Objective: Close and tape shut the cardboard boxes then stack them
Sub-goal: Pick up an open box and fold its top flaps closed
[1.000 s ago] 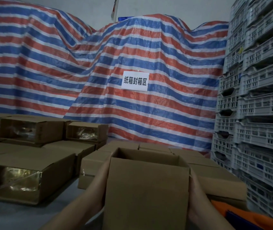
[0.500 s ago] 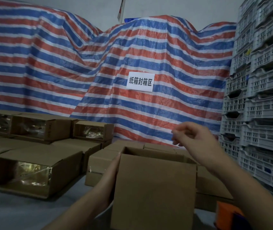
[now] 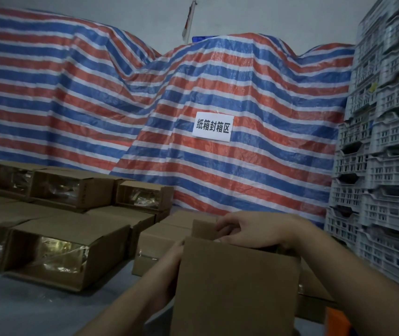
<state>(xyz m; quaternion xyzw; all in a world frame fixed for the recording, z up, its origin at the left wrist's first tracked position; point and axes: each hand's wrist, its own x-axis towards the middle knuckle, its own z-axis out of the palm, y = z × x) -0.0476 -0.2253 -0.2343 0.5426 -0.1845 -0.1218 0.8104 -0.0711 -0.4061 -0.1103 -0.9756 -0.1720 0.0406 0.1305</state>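
At the lower centre of the head view stands the open cardboard box (image 3: 237, 287), upright and close to you, its near wall filling the foreground. Your left hand (image 3: 169, 260) lies flat against the box's left wall, fingers largely hidden behind the edge, so you cannot tell from here whether they are straight or curled; its placement reads as a brace that keeps the box from sliding while the other hand works. Your right hand (image 3: 254, 230) reaches over the top opening, fingers curled together and pinching the far-left flap (image 3: 202, 229), which stands nearly upright. The grip at the flap's upper edge gives leverage to fold it inward, which appears to be the step in hand: closing has just begun, and no tape yet shows on this box.

Behind and to the left lie the sealed boxes (image 3: 72, 248), laid on their sides in rows, glossy tape (image 3: 60, 253) catching light on their ends; they sit together, probably as the stacking zone. A paper sign (image 3: 212, 126) hangs on the striped tarpaulin (image 3: 96, 93). Grey plastic crates (image 3: 387, 166) are stacked at the right. An orange object (image 3: 336, 322), perhaps the tape dispenser, shows at the lower right edge, within reach.
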